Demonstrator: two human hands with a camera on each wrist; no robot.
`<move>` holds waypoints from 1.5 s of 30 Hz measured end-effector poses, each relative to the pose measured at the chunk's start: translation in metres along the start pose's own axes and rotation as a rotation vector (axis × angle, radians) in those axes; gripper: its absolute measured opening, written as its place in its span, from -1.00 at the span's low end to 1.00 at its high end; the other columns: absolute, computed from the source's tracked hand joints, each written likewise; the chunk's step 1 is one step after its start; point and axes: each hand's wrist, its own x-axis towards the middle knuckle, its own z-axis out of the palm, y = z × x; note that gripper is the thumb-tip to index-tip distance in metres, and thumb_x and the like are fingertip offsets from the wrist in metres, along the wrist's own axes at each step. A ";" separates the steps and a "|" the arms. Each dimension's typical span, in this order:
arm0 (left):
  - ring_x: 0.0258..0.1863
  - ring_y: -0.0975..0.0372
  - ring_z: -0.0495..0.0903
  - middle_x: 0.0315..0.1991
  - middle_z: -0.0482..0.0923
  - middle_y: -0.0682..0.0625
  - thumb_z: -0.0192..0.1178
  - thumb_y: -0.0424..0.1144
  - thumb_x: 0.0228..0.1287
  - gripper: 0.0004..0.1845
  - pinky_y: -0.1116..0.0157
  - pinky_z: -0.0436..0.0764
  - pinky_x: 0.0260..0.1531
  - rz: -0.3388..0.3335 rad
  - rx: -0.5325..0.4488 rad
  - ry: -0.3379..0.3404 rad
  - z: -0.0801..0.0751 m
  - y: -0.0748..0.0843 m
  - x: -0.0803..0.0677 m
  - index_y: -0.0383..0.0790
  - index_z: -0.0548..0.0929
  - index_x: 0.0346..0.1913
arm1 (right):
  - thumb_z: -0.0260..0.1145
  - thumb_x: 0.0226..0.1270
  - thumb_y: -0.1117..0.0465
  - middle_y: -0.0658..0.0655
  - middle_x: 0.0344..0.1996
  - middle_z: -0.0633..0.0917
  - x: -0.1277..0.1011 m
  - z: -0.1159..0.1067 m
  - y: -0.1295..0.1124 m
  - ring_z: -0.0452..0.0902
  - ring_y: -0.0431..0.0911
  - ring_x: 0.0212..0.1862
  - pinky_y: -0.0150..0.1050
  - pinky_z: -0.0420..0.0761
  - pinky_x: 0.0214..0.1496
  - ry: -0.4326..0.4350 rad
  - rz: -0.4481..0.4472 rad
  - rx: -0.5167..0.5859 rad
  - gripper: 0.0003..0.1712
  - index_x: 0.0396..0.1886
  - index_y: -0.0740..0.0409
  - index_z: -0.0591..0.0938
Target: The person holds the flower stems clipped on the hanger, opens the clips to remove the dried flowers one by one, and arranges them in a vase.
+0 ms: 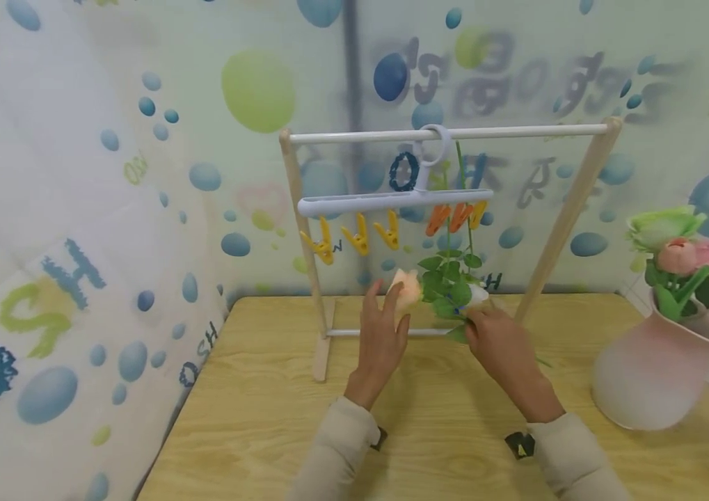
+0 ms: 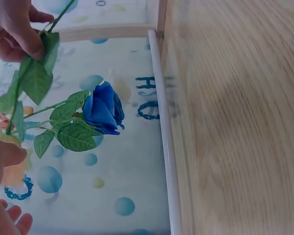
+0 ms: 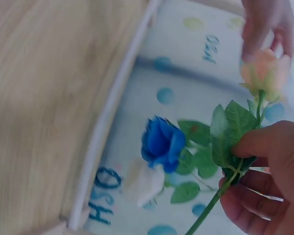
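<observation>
My left hand (image 1: 382, 330) is at the bloom of a peach rose (image 1: 407, 289), its fingers loosely extended around the petals. The right hand (image 1: 504, 344) pinches that rose's leafy green stem (image 3: 206, 215) just below the bloom, thumb against the leaves. The rose lies sideways between both hands, its bloom to the left. Behind it, a blue rose (image 3: 162, 143) and a white rose (image 3: 143, 183) hang head down, their stems rising to the orange clothespins (image 1: 437, 220) under a light grey hanger (image 1: 360, 204). Leaves and the right hand partly cover these two blooms in the head view.
The hanger hooks over the white top bar (image 1: 354, 137) of a wooden-sided rack (image 1: 557, 229). Yellow clothespins (image 1: 359, 235) hang along its left half. A pink-white vase (image 1: 639, 379) with several flowers stands at right on the wooden table (image 1: 254, 417). A patterned curtain backs it.
</observation>
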 end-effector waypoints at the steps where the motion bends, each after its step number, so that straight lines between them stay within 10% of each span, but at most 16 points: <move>1: 0.25 -0.09 0.42 0.33 0.28 -0.28 0.38 -0.32 0.22 -0.37 -0.03 0.53 0.12 -0.023 -0.025 -0.008 0.001 0.001 0.001 -0.16 0.41 0.34 | 0.41 0.17 0.34 0.18 -0.53 0.64 0.000 -0.003 0.004 0.48 -0.01 -0.62 -0.19 0.40 -0.72 0.016 0.012 0.003 -0.92 -0.32 0.24 0.70; 14: 0.35 -0.01 0.34 0.36 0.27 -0.17 0.23 -0.24 0.36 -0.36 0.06 0.37 0.34 -0.404 -0.496 -0.194 0.024 0.006 0.007 -0.26 0.27 0.43 | 0.38 0.15 0.39 0.27 -0.51 0.70 0.006 -0.049 0.037 0.52 0.08 -0.67 -0.05 0.40 -0.75 0.273 0.052 0.020 -0.95 -0.37 0.31 0.68; 35: 0.37 0.02 0.33 0.44 0.24 -0.09 0.23 -0.17 0.38 -0.29 0.07 0.39 0.31 -0.416 -0.578 -0.303 0.054 0.023 0.023 -0.09 0.19 0.51 | 0.21 0.36 0.30 0.40 -0.47 0.67 0.035 -0.125 0.066 0.53 0.28 -0.42 0.03 0.40 -0.36 0.739 0.158 0.032 -0.76 -0.31 0.43 0.69; 45: 0.42 0.03 0.29 0.49 0.19 -0.06 0.23 -0.17 0.38 -0.25 0.03 0.37 0.33 -0.406 -0.608 -0.329 0.061 0.032 0.028 -0.01 0.13 0.54 | 0.21 0.36 0.30 0.41 -0.40 0.70 0.038 -0.139 0.074 0.54 0.33 -0.37 0.14 0.38 -0.35 0.775 0.221 -0.005 -0.77 -0.29 0.40 0.72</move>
